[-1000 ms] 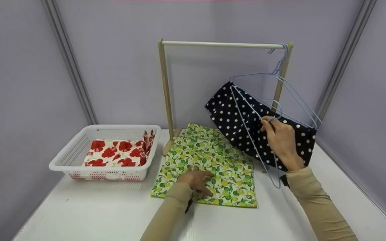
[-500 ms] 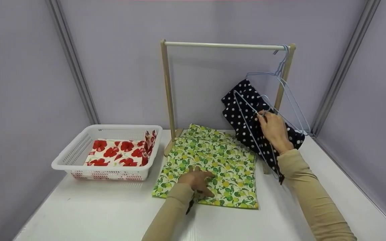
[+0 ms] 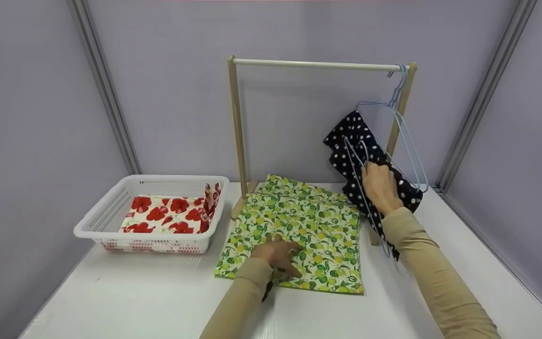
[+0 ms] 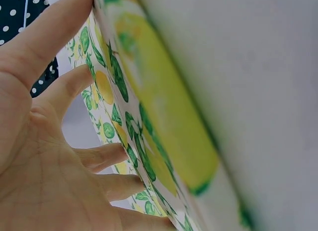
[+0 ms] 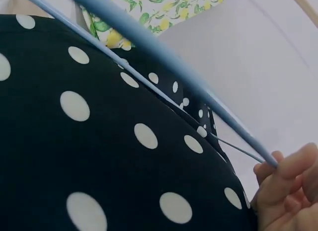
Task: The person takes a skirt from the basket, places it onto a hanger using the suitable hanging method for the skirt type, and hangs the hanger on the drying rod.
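My left hand (image 3: 276, 254) rests with spread fingers on a lemon-print cloth (image 3: 327, 240) laid flat on the table. In the left wrist view its fingertips touch that cloth's surface. My right hand (image 3: 380, 188) pinches a light blue wire hanger (image 5: 194, 82) near its hook. This hanger overlaps a black polka-dot cloth (image 3: 346, 129) that hangs slantwise at the rack's right end. Other blue hangers (image 3: 396, 96) hook over the rod there, behind my right hand. The right wrist view shows the dotted cloth close up, with the held hanger's wire crossing in front.
A wooden rack with a white rod (image 3: 313, 64) stands at the back of the table. To the left sits a white plastic basket (image 3: 87, 233) containing a red-flowered cloth (image 3: 158, 214). Walls (image 3: 525, 155) enclose the table on the sides and back.
My right hand has shifted slightly left with the hanger, which now appears narrower. The polka-dot cloth has bunched and swung toward the right post. My left hand stays on the lemon-print cloth.
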The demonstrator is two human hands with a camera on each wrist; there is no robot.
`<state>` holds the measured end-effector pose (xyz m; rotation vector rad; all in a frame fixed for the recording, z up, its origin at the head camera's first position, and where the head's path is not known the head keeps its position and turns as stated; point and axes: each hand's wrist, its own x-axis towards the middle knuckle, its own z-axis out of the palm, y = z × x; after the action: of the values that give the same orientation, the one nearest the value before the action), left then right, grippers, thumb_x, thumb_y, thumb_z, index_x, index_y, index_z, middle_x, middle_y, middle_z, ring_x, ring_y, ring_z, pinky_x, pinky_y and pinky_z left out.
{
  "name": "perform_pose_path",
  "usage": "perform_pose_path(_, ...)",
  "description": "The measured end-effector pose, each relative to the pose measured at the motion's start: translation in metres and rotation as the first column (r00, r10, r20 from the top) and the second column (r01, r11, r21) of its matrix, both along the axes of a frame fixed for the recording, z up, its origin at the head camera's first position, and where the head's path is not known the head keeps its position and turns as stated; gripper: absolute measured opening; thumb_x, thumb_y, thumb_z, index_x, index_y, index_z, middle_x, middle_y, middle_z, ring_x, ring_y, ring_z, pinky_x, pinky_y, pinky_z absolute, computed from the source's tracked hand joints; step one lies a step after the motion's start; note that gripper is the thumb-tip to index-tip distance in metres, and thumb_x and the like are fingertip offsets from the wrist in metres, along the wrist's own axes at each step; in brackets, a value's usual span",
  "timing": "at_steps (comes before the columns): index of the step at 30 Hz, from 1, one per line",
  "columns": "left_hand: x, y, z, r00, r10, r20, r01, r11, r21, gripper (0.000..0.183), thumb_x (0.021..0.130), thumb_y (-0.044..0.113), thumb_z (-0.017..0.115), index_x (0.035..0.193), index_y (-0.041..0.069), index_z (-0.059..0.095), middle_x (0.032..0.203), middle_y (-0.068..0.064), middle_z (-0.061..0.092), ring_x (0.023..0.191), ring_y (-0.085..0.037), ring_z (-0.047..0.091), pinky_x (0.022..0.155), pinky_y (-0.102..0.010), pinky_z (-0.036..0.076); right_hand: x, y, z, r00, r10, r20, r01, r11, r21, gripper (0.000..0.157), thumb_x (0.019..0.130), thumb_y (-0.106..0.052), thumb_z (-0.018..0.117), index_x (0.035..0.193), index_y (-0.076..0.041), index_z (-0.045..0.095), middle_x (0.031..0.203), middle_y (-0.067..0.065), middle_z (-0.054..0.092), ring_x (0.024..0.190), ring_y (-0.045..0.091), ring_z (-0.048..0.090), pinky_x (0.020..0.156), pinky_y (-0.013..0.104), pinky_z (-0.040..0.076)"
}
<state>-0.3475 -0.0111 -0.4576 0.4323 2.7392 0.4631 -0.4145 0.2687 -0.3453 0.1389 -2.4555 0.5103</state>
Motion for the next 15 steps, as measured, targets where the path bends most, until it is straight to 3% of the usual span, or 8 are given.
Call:
perform_pose_path(5, 0.001, 0.0, 0.0, 1.0, 0.008, -0.003, -0.008, 1.0, -0.007, 0.075, 0.07, 0.053, 0.083, 0.138, 0.045, 0.052, 0.159, -0.015, 0.027, 0.148, -0.046, 0.014, 0.103, -0.07, 0.034, -0.003, -0.001, -0.005, 0.998, -0.007, 0.07, 0.007, 1.0, 0.003, 0.033, 0.103, -0.017, 0.045, 0.083, 0.004, 0.06, 0.081, 0.028, 0.063, 0.077, 0.047, 0.064, 0.066, 0.054, 0.05)
perform_pose_path(15, 0.002, -0.001, 0.002, 1.0, 0.022, 0.001, -0.022, 1.0, 0.018, 0.074, 0.071, 0.051, 0.084, 0.137, 0.043, 0.053, 0.159, -0.015, 0.028, 0.147, -0.047, 0.015, 0.105, -0.069, 0.033, -0.006, 0.005, -0.014, 0.986, -0.038, 0.162, 0.045, 0.998, -0.04, 0.033, 0.103, -0.019, 0.044, 0.084, 0.002, 0.062, 0.073, 0.02, 0.061, 0.054, 0.026, 0.057, 0.046, 0.032, 0.042)
